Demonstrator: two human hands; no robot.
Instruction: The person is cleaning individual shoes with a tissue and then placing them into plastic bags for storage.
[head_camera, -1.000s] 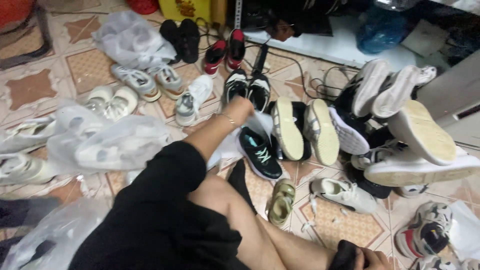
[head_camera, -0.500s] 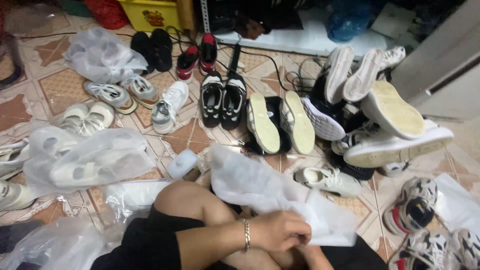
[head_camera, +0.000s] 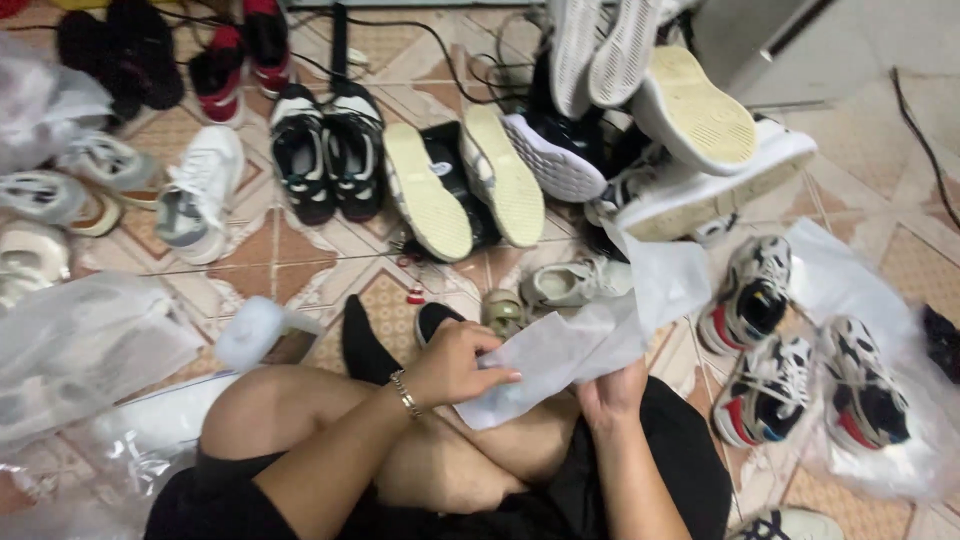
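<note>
My left hand (head_camera: 458, 362), with a bracelet at the wrist, grips the near end of a clear plastic bag (head_camera: 590, 335) above my crossed legs. From underneath, my right hand (head_camera: 612, 392) holds the same bag. The bag stretches up and to the right toward a small white sneaker (head_camera: 566, 283) on the tiled floor. A dark shoe (head_camera: 362, 340) lies just in front of my knees, partly hidden by my left leg.
Many shoes cover the floor: black-and-white sneakers (head_camera: 325, 145), upturned pale soles (head_camera: 460, 180), a heap of white shoes (head_camera: 680, 130), and multicoloured sneakers (head_camera: 770, 330) on plastic at right. Bagged shoes (head_camera: 80, 345) lie at left. A white roll (head_camera: 250, 330) sits near my knee.
My left arm came back from the shoes ahead to my lap, and both hands now hold the clear bag. The view has shifted right and closer.
</note>
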